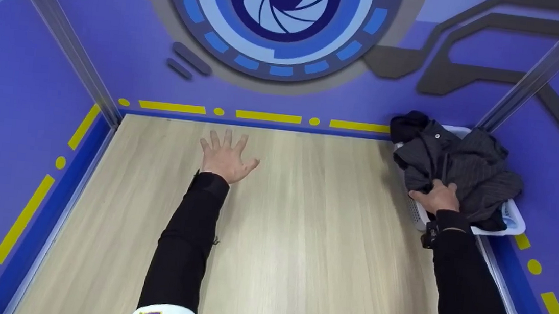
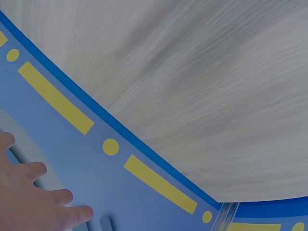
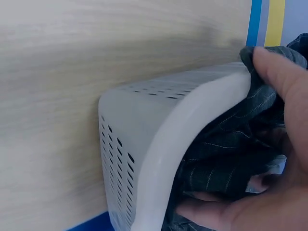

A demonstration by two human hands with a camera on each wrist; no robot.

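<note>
My left hand (image 1: 225,159) is spread wide over the wooden table, fingers straight, holding nothing. In the left wrist view, part of that hand (image 2: 29,197) shows at the lower left corner. At the table's far right stands a white perforated basket (image 1: 518,227), heaped with dark clothes. My right hand (image 1: 439,197) reaches over its near left rim and grips a dark grey pinstriped shirt (image 1: 483,169) with a small light button. The right wrist view shows thumb and fingers bent into the striped cloth (image 3: 221,159); some fingertips are hidden in its folds.
Blue-purple panels (image 1: 94,57) wall the table (image 1: 298,230) at the back and both sides, with metal posts at the corners. A black cloth (image 1: 408,126) hangs over the basket's back left corner. Something light blue (image 1: 508,220) shows by its right rim.
</note>
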